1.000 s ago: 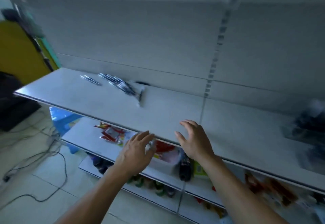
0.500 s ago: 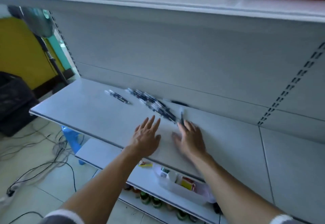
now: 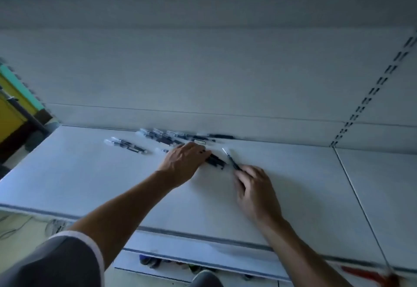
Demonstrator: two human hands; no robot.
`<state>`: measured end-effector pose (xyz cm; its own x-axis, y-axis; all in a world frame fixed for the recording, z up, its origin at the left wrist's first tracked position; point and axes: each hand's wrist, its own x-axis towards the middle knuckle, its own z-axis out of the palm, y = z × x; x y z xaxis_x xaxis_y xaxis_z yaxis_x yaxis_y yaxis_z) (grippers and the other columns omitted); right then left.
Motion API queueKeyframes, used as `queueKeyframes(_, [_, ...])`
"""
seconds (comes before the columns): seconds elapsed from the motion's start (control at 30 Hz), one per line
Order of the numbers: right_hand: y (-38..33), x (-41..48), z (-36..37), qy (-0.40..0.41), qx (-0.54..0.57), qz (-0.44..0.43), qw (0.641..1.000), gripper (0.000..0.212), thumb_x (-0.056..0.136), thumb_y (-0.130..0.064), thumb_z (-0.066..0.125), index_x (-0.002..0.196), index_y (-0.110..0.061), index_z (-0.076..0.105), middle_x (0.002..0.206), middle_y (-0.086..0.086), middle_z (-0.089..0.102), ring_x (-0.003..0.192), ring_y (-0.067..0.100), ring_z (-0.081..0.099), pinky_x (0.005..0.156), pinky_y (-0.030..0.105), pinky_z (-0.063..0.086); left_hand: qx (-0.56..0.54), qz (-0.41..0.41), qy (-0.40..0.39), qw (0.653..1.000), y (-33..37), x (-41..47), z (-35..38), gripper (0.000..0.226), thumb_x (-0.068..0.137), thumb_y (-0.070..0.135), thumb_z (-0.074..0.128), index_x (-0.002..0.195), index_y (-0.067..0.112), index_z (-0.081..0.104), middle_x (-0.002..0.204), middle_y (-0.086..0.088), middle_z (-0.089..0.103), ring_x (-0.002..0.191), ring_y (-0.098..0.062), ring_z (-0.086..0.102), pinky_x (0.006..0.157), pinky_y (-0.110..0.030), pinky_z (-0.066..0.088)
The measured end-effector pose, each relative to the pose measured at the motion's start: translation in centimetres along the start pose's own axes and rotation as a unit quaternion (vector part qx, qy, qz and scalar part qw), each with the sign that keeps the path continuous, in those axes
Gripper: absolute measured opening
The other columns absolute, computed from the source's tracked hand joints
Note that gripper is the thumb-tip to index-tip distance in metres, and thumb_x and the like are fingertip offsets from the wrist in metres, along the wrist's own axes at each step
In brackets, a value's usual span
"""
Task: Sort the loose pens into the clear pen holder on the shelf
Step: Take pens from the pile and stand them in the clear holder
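Two hands are now in among the pens (image 3: 171, 139), where half a second back they were only laid flat on the shelf (image 3: 90, 174) just short of them; one pen (image 3: 231, 159) is pinched by the right hand (image 3: 255, 187); a dark bunch is covered by the left hand (image 3: 185, 162), though a real grip can't be told through the blur; pickup is judged started; no holder is seen yet.

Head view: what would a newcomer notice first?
The dark loose pens strewn along the back of the pale shelf, with the left hand lying over their near end. Just right of it, the right hand pinches a single pen pointing toward the back wall. No clear holder is in view.
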<state>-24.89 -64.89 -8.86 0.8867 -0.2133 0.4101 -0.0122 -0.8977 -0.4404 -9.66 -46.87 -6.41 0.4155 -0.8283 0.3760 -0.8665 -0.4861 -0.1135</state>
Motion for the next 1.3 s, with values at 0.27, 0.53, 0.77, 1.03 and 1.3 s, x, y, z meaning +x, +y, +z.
queueKeyframes(0.27, [-2.5, -0.9, -2.1, 0.016, -0.050, 0.178, 0.983, 0.009, 0.082, -0.011, 0.070, 0.089, -0.015, 0.075, 0.089, 0.008, 0.065, 0.079, 0.032, 0.064, 0.065, 0.033, 0.051, 0.095, 0.061, -0.177, 0.978, 1.3, 3.6, -3.3, 0.028, 0.095, 0.015, 0.045, 0.122, 0.021, 0.053, 0.115, 0.001, 0.060, 0.110, -0.020, 0.057, 0.080, -0.031, 0.045])
queueKeyframes(0.53, [-3.8, -3.4, -7.2, 0.011, 0.097, 0.361, 0.927, 0.023, 0.090, -0.021, 0.062, 0.113, -0.021, 0.057, 0.100, -0.005, 0.067, 0.086, 0.017, 0.062, 0.064, 0.024, 0.043, 0.068, 0.024, -0.162, 0.984, 1.4, 3.9, -3.2, 0.026, 0.095, 0.014, 0.043, 0.110, 0.024, 0.061, 0.107, 0.002, 0.066, 0.100, -0.020, 0.065, 0.071, -0.031, 0.049])
queueKeyframes(0.77, [-2.7, -9.6, -11.2, 0.122, 0.194, 0.412, 0.882, 0.026, 0.092, -0.019, 0.059, 0.116, -0.027, 0.063, 0.102, -0.010, 0.065, 0.085, 0.003, 0.060, 0.072, 0.019, 0.045, -0.246, 0.008, 0.015, 0.969, 8.2, 7.2, -5.1, 0.015, 0.093, 0.024, 0.055, 0.099, 0.019, 0.067, 0.087, -0.003, 0.071, 0.080, -0.030, 0.066, 0.062, -0.032, 0.048])
queueKeyframes(1.03, [2.5, -22.3, -21.7, 0.219, 0.244, 0.456, 0.827, 0.021, 0.089, -0.011, 0.066, 0.095, -0.032, 0.063, 0.083, -0.010, 0.066, 0.077, 0.010, 0.061, 0.071, 0.024, 0.049, -0.682, -0.065, -0.159, 0.711, 30.4, 9.0, -6.3, 0.022, 0.097, -0.002, 0.047, 0.097, 0.017, 0.057, 0.090, 0.004, 0.071, 0.072, -0.007, 0.067, 0.066, -0.023, 0.051])
queueKeyframes(1.3, [10.1, -35.2, -32.1, 0.252, 0.213, 0.499, 0.801, 0.015, 0.094, -0.019, 0.061, 0.108, -0.024, 0.065, 0.097, 0.000, 0.066, 0.090, 0.015, 0.064, 0.080, 0.035, 0.054, -0.734, -0.056, -0.250, 0.629, 49.9, 7.9, -7.5, 0.015, 0.095, 0.012, 0.057, 0.107, 0.007, 0.064, 0.099, -0.007, 0.074, 0.091, -0.018, 0.067, 0.083, -0.029, 0.054])
